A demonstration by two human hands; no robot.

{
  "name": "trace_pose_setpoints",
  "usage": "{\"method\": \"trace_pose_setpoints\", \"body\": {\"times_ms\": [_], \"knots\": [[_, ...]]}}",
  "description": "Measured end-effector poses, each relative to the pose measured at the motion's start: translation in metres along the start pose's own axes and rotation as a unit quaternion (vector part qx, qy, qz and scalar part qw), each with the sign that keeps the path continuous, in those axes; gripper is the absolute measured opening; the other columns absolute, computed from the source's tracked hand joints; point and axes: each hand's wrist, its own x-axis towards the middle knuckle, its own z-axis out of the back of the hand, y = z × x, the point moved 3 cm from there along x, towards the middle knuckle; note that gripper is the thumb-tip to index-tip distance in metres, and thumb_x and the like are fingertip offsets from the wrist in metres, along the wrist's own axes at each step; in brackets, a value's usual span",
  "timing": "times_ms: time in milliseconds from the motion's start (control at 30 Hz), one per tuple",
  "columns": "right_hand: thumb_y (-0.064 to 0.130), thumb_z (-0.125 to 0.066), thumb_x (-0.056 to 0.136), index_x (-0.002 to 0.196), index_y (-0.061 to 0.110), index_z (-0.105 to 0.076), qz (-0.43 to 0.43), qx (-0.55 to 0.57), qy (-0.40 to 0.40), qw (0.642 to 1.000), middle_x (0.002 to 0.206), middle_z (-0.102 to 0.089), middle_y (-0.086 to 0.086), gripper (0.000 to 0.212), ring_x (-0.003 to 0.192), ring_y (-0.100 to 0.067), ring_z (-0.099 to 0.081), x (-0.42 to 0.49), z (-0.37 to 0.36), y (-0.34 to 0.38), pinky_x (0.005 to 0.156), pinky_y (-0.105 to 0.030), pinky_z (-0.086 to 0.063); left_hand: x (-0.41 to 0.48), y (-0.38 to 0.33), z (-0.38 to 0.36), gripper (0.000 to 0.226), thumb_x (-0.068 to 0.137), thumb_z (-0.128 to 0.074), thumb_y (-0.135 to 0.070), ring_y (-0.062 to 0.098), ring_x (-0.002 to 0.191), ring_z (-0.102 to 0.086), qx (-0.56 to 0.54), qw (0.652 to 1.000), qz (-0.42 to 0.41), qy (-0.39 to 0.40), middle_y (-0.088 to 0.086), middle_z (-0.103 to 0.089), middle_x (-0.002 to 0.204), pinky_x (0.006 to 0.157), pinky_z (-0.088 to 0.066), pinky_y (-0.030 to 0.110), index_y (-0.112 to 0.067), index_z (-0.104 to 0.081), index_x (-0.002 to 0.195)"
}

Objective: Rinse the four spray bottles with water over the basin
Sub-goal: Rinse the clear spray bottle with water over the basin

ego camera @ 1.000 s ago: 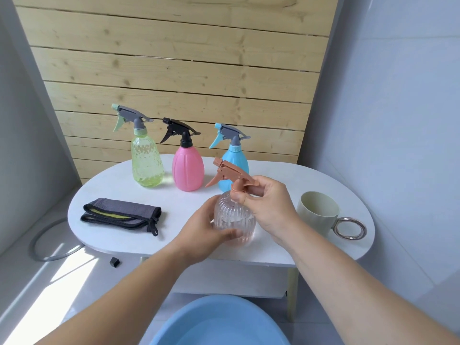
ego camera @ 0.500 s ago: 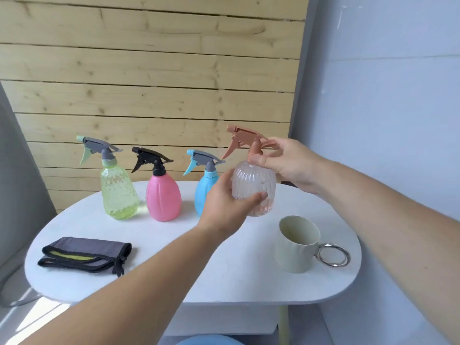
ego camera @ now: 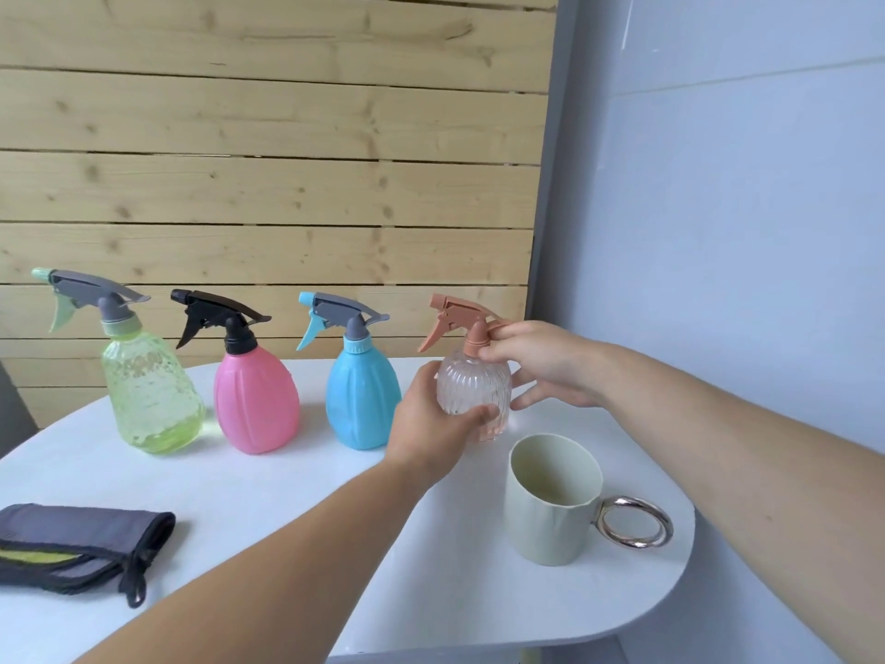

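Farthest to the left of the mug, near the front edge of the white table, lies a folded grey cloth. Behind it the row begins: the green bottle well to the mug's left, then the pink bottle, then the blue bottle nearer the mug, all upright with their trigger heads on. Closest, just behind the mug, the left hand wraps round the ribbed body of the clear bottle, and the right hand pinches its neck under the terracotta trigger head, the other fingers spread loose behind it. That bottle stands upright at the end of the row; whether its base touches the table I cannot tell.

As for progress, I would not call anything settled: no basin and no water are in sight, and every head is fitted. The green bottle looks beaded, but whether that is drops or moulded texture I cannot say. The clear one looks empty, pale pink-tinted and see-through. My guess is rinsing is not happening right here
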Motion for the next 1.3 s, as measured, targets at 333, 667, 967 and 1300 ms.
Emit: {"method": "trace_pose_setpoints", "body": {"times_ms": [333,667,967,1300], "knots": [[0.012,-0.046,0.091,0.110,0.026,-0.071,-0.015,0.033,-0.017,0.999,0.122,-0.065,0.007,0.034,0.110,-0.031,-0.066,0.017,-0.004,-0.012,0.096,-0.049,-0.054,0.011,0.011,-0.003,0.074,0.075,-0.091,-0.033,0.017,0.110,-0.065,0.025,0.999,0.018,-0.008,-0.006,-0.068,0.120,0.086,-0.057,0.031,-0.027,-0.052,0.137],[0.032,-0.051,0.103,0.109,0.032,-0.068,-0.023,0.072,0.000,0.997,0.118,-0.067,0.011,0.018,0.118,-0.026,-0.064,0.015,-0.005,-0.022,0.105,-0.043,-0.048,0.010,0.006,-0.006,0.076,0.072,-0.091,-0.037,0.019,0.111,-0.068,0.017,0.999,0.042,0.004,-0.007,-0.070,0.121,0.095,-0.058,0.042,-0.030,-0.052,0.136],[0.053,-0.052,0.098,0.113,0.042,-0.059,-0.016,-0.038,-0.063,0.997,0.131,-0.049,0.014,0.019,0.121,-0.017,-0.046,-0.012,-0.006,-0.016,0.109,-0.044,-0.044,-0.012,-0.013,0.008,0.090,0.087,-0.080,-0.045,0.021,0.126,-0.055,0.071,0.994,0.076,0.025,0.003,-0.054,0.140,0.088,-0.042,0.027,-0.013,-0.032,0.156],[0.039,-0.049,0.099,0.104,0.026,-0.066,0.188,-0.202,-0.237,0.932,0.112,-0.064,0.012,0.022,0.101,-0.013,-0.058,-0.100,-0.074,0.045,0.086,-0.032,-0.043,-0.102,-0.014,0.136,0.020,0.099,-0.064,-0.032,0.016,0.080,-0.066,0.138,0.990,0.033,-0.020,-0.005,-0.070,0.095,0.063,-0.048,0.025,-0.020,-0.065,0.115]]}}
